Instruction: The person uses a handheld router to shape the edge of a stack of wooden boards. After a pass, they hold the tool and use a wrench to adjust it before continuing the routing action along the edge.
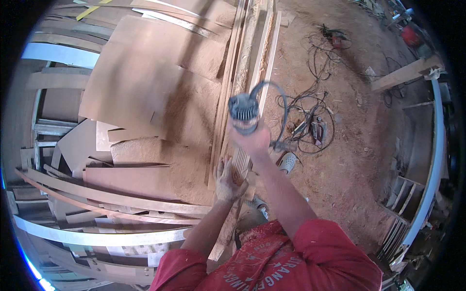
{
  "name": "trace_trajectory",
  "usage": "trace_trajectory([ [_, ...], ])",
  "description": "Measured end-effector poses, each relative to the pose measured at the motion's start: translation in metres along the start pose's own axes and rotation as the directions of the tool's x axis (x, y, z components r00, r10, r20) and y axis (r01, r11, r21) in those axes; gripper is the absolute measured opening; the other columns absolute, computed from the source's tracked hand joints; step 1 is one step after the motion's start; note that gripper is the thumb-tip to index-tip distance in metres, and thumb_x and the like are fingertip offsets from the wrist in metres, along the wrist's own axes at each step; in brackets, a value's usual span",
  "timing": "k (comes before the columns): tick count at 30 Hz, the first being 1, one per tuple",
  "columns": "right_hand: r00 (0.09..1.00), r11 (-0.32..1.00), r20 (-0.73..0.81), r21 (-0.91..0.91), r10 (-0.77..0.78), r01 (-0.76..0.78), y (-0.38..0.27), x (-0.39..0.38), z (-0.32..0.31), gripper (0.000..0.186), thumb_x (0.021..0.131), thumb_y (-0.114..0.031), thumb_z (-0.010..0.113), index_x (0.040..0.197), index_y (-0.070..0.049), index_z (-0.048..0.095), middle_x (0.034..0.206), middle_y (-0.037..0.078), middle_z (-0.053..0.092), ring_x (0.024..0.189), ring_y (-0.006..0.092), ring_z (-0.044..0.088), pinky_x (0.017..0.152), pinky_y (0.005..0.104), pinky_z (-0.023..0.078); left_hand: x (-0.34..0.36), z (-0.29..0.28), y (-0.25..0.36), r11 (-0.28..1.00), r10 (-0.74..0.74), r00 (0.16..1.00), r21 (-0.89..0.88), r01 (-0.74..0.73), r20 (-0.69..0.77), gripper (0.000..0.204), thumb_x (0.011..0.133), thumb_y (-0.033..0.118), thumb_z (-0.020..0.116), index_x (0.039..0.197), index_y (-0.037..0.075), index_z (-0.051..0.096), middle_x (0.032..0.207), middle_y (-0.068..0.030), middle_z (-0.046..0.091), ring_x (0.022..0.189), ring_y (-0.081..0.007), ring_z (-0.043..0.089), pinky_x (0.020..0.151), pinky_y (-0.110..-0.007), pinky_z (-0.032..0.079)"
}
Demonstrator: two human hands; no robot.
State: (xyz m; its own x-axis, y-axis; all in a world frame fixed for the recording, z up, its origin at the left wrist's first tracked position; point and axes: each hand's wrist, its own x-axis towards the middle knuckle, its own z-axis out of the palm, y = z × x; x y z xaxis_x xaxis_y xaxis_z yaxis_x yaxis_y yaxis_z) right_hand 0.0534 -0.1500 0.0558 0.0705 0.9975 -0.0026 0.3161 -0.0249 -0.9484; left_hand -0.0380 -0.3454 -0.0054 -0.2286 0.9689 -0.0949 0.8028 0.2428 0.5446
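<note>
Head view: right hand (pixel 255 137) wrapped round the lower body of a dark, vented power tool (pixel 244 110), fingers closed in on it; outline softened by blur, so individual fingertips cannot be told. Tool sits near mid-frame, above the narrow run of timber; whether its base touches the wood is hidden beneath the body. Left hand (pixel 227 186) lies nearer the wearer, on a grooved board (pixel 241 164), fingers spread and pointing forward, thumb set apart toward the board's right side; it grips nothing that can be seen. Judgement: the spread palm steadies the board and stays behind the tool, away from its underside, leaving one hand for the tool alone. Cord (pixel 283 103) leaves the tool's top and arcs off to the right, probably routed so that it clears the timber. Long strips (pixel 224 102) run lengthwise beside the board, away from the wearer; their closeness may offer side support, though contact is unclear. Dust-covered sheets (pixel 133 63) lie to the left, tangled cables (pixel 315 107) on the floor (pixel 359 150) to the right. Pose: right forearm extended forward and angled inward to the left; left forearm shorter in reach, angled forward and inward to the right, wrist low over the wood.
</note>
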Motion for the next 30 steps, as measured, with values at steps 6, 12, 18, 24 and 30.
trace_trajectory([
  [6, 0.978, 0.983, -0.101, -0.005, -0.182, 0.182, 0.035, -0.046, 0.011, 0.057, 0.065, -0.037, 0.105, 0.101, -0.005, 0.074, 0.091, 0.017, 0.079, 0.084, 0.0359, 0.081, 0.077, 0.0459, 0.066, -0.01, -0.002, 0.005, 0.998, 0.005, 1.0, -0.054, -0.006, -0.021, 0.104, 0.08, 0.032, 0.087, 0.168, -0.001, 0.043, 0.173, -0.0325, 0.048, 0.167, -0.0547, 0.034, 0.136, -0.063, 0.028],
  [12, 0.949, 0.957, -0.126, -0.044, -0.289, 0.286, 0.025, -0.011, 0.01, 0.063, 0.063, -0.036, 0.105, 0.113, -0.005, 0.079, 0.098, 0.015, 0.08, 0.088, 0.0362, 0.081, 0.083, 0.047, 0.066, -0.011, 0.001, -0.002, 0.999, -0.019, 1.0, 0.031, 0.019, -0.018, 0.103, 0.081, 0.031, 0.086, 0.169, 0.001, 0.042, 0.174, -0.0306, 0.048, 0.167, -0.0544, 0.033, 0.135, -0.062, 0.031],
  [18, 0.913, 0.919, -0.131, 0.032, -0.386, 0.393, 0.065, 0.056, 0.017, 0.075, 0.059, -0.048, 0.108, 0.117, -0.008, 0.081, 0.106, 0.015, 0.083, 0.094, 0.034, 0.082, 0.093, 0.0468, 0.065, -0.009, 0.001, 0.003, 1.0, -0.004, 1.0, 0.011, 0.005, -0.011, 0.106, 0.079, 0.029, 0.088, 0.17, 0.002, 0.04, 0.175, -0.0308, 0.046, 0.168, -0.0529, 0.032, 0.136, -0.062, 0.03],
  [24, 0.849, 0.87, -0.201, -0.036, -0.488, 0.492, 0.063, 0.11, 0.019, 0.074, 0.06, -0.045, 0.108, 0.119, -0.008, 0.08, 0.105, 0.013, 0.084, 0.095, 0.0333, 0.083, 0.089, 0.0457, 0.068, -0.002, -0.008, 0.018, 0.997, -0.077, 0.996, -0.023, 0.078, 0.039, 0.097, 0.08, 0.028, 0.084, 0.164, -0.002, 0.046, 0.173, -0.0321, 0.047, 0.163, -0.056, 0.038, 0.134, -0.064, 0.033],
  [30, 0.966, 0.965, 0.043, -0.054, -0.254, 0.256, 0.021, 0.151, 0.003, 0.076, 0.07, -0.042, 0.102, 0.13, -0.004, 0.078, 0.115, 0.017, 0.085, 0.105, 0.0327, 0.084, 0.093, 0.0465, 0.068, -0.004, -0.006, 0.013, 0.998, -0.057, 0.998, 0.004, 0.057, -0.006, 0.101, 0.08, 0.027, 0.084, 0.169, 0.002, 0.042, 0.173, -0.0304, 0.048, 0.164, -0.0541, 0.038, 0.135, -0.062, 0.033],
])
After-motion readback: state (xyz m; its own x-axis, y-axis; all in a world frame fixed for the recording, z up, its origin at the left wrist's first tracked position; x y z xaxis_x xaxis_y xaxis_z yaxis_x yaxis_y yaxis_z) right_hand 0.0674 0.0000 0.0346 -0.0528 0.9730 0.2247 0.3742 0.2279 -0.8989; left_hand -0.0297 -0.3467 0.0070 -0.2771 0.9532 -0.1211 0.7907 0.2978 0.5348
